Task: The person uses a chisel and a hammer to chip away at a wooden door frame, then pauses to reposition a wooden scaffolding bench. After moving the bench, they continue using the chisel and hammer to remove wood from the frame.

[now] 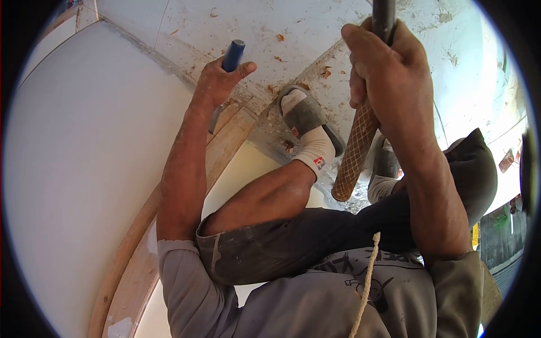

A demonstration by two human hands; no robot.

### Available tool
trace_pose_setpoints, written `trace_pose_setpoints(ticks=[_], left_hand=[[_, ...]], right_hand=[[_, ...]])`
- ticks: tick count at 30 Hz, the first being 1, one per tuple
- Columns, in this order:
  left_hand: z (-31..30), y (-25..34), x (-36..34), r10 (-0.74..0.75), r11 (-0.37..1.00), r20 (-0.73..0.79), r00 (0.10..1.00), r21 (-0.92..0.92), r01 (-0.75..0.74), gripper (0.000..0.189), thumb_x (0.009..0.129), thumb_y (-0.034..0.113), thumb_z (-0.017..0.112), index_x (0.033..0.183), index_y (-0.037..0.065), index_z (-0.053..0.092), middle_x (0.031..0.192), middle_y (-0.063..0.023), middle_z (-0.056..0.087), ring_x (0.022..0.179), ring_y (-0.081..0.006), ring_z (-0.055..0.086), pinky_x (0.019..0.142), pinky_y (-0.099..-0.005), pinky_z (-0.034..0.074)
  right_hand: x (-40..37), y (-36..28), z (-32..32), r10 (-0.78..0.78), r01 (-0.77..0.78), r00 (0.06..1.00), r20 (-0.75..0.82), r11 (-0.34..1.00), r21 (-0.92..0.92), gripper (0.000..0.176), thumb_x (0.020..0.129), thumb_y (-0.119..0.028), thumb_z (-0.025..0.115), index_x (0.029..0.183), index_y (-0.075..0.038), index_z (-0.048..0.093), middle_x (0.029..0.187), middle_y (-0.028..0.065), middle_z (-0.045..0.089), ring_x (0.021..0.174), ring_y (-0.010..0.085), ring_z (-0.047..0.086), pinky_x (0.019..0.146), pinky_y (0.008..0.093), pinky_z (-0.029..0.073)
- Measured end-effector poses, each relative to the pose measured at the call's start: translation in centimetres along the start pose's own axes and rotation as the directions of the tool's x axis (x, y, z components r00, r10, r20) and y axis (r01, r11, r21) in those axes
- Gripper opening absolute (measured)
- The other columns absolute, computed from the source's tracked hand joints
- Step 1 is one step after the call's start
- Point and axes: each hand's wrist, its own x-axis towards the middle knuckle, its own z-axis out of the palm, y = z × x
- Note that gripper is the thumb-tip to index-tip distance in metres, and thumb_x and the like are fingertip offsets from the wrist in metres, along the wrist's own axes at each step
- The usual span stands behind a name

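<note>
- A blow could miss the blue cap of the chisel (233, 55) and land on the thumb beside it. The thumb of the left hand (217, 84) lies just under that cap, so little spare handle shows above the fingers.
- The sandalled foot (307, 115) rests on the floor (253, 28) just right of the left fingers. If the blade slipped off the wooden strip (225, 141), it could skid towards it.
- The hammer (355, 152) is gripped partway up, with its cross-hatched end hanging below the right fingers and its head out of view. That hold likely makes the aim less sure.
- Left fingers: wrapped tight round the chisel handle, thumb pressed along it. The blade runs down behind the palm to the wooden strip, beside the white panel (84, 169).
- Right hand (383, 73): fingers clenched round the hammer shaft, held up well apart from the left fingers and level with them.
</note>
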Motion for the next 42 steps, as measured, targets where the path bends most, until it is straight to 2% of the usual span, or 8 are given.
trace_pose_setpoints(ticks=[3, 11, 15, 17, 23, 32, 37, 42], left_hand=[[0.1, -0.2, -0.1, 0.008, 1.0, 0.002, 1.0, 0.0, -0.008, 0.068, 0.067, 0.072, 0.07, 0.075, 0.005, 0.06, 0.063, -0.002, 0.051, 0.064, -0.0154, 0.05, 0.062, -0.0361, 0.045], [0.4, -0.8, 0.3, 0.017, 1.0, -0.028, 0.999, -0.003, -0.017, 0.07, 0.066, 0.074, 0.07, 0.077, 0.005, 0.061, 0.063, -0.0017, 0.051, 0.064, -0.0156, 0.051, 0.062, -0.0367, 0.045], [-0.1, 0.1, -0.2, -0.024, 1.0, 0.02, 1.0, 0.015, 0.024, 0.071, 0.066, 0.075, 0.07, 0.077, 0.005, 0.062, 0.065, -0.0026, 0.052, 0.066, -0.0164, 0.053, 0.063, -0.0374, 0.046], [0.1, 0.6, -0.4, 0.003, 0.999, 0.024, 1.0, 0.039, -0.004, 0.071, 0.066, 0.075, 0.07, 0.076, 0.005, 0.061, 0.065, -0.0028, 0.053, 0.066, -0.0164, 0.053, 0.062, -0.0373, 0.046], [0.0, -0.3, 0.8, 0.032, 0.999, -0.012, 0.999, -0.036, -0.032, 0.071, 0.066, 0.074, 0.07, 0.07, 0.005, 0.058, 0.06, -0.0017, 0.049, 0.058, -0.0156, 0.05, 0.056, -0.0356, 0.045], [-0.2, -1.0, 0.7, 0.04, 0.993, -0.02, 0.999, -0.111, -0.042, 0.057, 0.07, 0.064, 0.075, 0.065, 0.011, 0.055, 0.053, 0.003, 0.047, 0.047, -0.0084, 0.045, 0.045, -0.0272, 0.038], [-5.1, -3.4, 1.4, -0.173, 0.775, -0.101, 0.98, -0.628, 0.072, 0.049, 0.074, 0.057, 0.076, 0.066, 0.014, 0.053, 0.051, 0.005, 0.043, 0.041, -0.005, 0.04, 0.038, -0.022, 0.032], [-0.9, -1.5, 1.3, -0.007, 0.971, -0.152, 0.988, -0.238, -0.03, 0.054, 0.072, 0.06, 0.076, 0.064, 0.012, 0.053, 0.051, 0.0037, 0.045, 0.042, -0.0052, 0.04, 0.04, -0.0243, 0.032]], right_hand=[[-0.6, 2.1, 0.7, 0.23, -0.025, 0.877, 0.421, 0.898, -0.438, 0.024, 0.088, -0.023, 0.057, 0.087, 0.001, 0.053, 0.055, 0.0035, 0.051, 0.042, 0.0103, 0.052, 0.041, 0.0279, 0.042], [0.5, -1.3, -2.0, -0.296, 0.298, 0.954, 0.037, 0.949, -0.101, 0.023, 0.087, -0.023, 0.059, 0.081, -0.002, 0.053, 0.05, 0.0004, 0.047, 0.039, 0.0087, 0.046, 0.038, 0.0248, 0.035], [-0.3, 3.5, 0.9, -0.116, 0.109, 0.993, -0.035, 0.979, -0.174, 0.023, 0.088, -0.022, 0.057, 0.082, -0.001, 0.053, 0.056, 0.0038, 0.052, 0.041, 0.0117, 0.05, 0.044, 0.0284, 0.043], [-1.3, 3.6, 1.3, 0.207, -0.063, 0.91, 0.36, 0.926, -0.372, 0.021, 0.088, -0.02, 0.055, 0.084, 0.0, 0.052, 0.06, 0.0067, 0.054, 0.042, 0.0141, 0.051, 0.046, 0.0312, 0.045], [-1.0, 3.7, 1.5, -0.118, 0.192, 0.964, 0.236, 0.927, -0.321, 0.022, 0.086, -0.019, 0.057, 0.082, 0.001, 0.051, 0.059, 0.0081, 0.054, 0.04, 0.0147, 0.052, 0.038, 0.0299, 0.04], [0.4, 2.5, -0.6, 0.072, -0.002, 0.966, 0.247, 0.962, -0.272, 0.025, 0.085, -0.023, 0.059, 0.083, 0.0, 0.051, 0.055, 0.0033, 0.051, 0.039, 0.0117, 0.05, 0.039, 0.028, 0.04], [0.2, 2.3, 0.0, 0.105, -0.046, 0.971, 0.216, 0.964, -0.263, 0.026, 0.084, -0.023, 0.06, 0.084, 0.001, 0.052, 0.056, 0.0032, 0.051, 0.04, 0.0118, 0.05, 0.039, 0.0277, 0.04], [0.1, 2.3, 0.7, 0.118, -0.059, 0.972, 0.204, 0.96, -0.272, 0.026, 0.084, -0.023, 0.06, 0.087, 0.001, 0.053, 0.057, 0.002, 0.049, 0.041, 0.0116, 0.051, 0.039, 0.0274, 0.04]])
